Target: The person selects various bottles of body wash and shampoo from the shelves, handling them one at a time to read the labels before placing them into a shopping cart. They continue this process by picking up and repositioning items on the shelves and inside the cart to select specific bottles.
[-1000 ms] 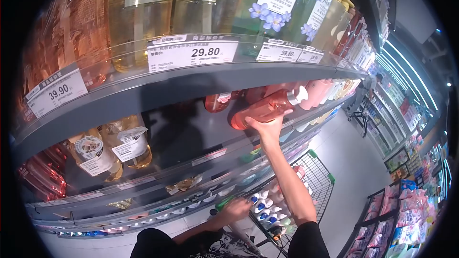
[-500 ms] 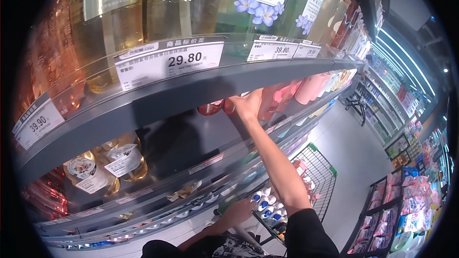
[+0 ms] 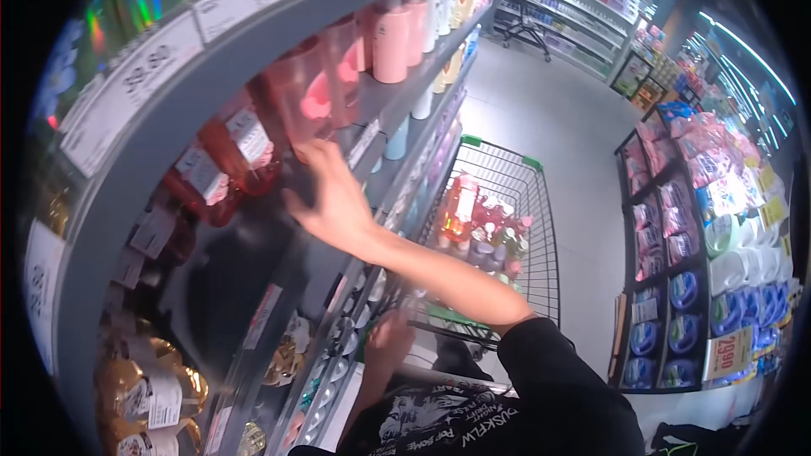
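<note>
My right hand (image 3: 334, 198) reaches into the middle shelf, fingers spread, with the fingertips against the base of a translucent pink bottle (image 3: 300, 97) standing at the shelf's front. Dark red bottles (image 3: 241, 148) lie just left of it. My left hand (image 3: 387, 342) is low down, closed around the handle (image 3: 452, 321) of a wire shopping cart (image 3: 545, 236). The cart holds several bottles, among them an orange-red one (image 3: 460, 207).
The grey shelving (image 3: 169, 118) with price tags (image 3: 127, 93) runs along my left, with pink and white bottles (image 3: 393, 34) further down. A low display of packaged goods (image 3: 718, 203) stands on the right. Between them lies a grey floor aisle (image 3: 541, 93).
The pink-red bottle that my right hand lifted toward the shelf is no longer gripped; the hand is now open at a bottle's base. My view has swung down and right, toward the cart and aisle.
</note>
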A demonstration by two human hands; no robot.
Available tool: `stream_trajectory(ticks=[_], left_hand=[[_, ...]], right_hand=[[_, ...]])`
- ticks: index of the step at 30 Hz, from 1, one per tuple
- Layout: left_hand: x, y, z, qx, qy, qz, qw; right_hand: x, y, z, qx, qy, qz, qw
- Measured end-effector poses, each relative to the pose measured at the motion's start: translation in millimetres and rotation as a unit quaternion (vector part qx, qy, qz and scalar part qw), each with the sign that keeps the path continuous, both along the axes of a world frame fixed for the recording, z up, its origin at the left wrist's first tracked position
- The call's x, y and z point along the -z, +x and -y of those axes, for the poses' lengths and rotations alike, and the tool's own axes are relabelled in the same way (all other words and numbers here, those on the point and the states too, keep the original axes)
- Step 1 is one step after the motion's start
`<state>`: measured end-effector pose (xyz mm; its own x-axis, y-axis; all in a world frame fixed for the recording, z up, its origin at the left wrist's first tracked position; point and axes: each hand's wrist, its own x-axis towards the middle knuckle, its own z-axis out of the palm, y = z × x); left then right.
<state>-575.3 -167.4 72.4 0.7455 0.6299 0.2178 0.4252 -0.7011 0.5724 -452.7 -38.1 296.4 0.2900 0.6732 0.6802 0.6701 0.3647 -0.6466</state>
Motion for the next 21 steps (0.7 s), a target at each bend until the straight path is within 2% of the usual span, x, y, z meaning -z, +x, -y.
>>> stream_trajectory(ticks=[1,2,5,7,10,12,15,18,21], left_hand=[[-8.3,0.3,-1.4,0.008,-0.006,-0.004,1.0],[-18.3,1.1,-2.6,0.011,-0.009,-0.008,1.0],[-14.9,2.9,-3.2,0.017,-0.001,0.0,1.0],[-14.7,2.3,-5.1,0.03,-0.013,-0.039,0.999],[-18.6,7.5,-5.9,0.025,-0.047,-0.077,0.996],[-21.0,11.0,-6.9,0.011,-0.067,-0.096,0.993],[-13.5,10.7,-8.2,0.016,-0.067,-0.088,0.994],[-16.4,14.5,-7.6,0.005,-0.077,-0.095,0.993],[-19.9,16.7,-8.3,0.01,-0.097,-0.139,0.985]], right_hand=[[13.6,21.3,14.5,0.054,0.034,0.042,0.997],[37.3,45.1,23.7,0.083,0.031,0.033,0.995],[139.1,132.9,50.7,0.229,-0.038,-0.005,0.973],[206.4,185.7,74.1,0.308,-0.155,-0.065,0.936],[293.2,251.1,104.3,0.393,-0.379,-0.11,0.83],[341.8,291.5,112.6,0.374,-0.467,-0.188,0.779],[352.6,309.3,98.6,0.421,-0.476,-0.232,0.737],[338.5,315.9,66.9,0.467,-0.491,-0.244,0.694],[356.9,328.5,36.8,0.512,-0.492,-0.249,0.659]])
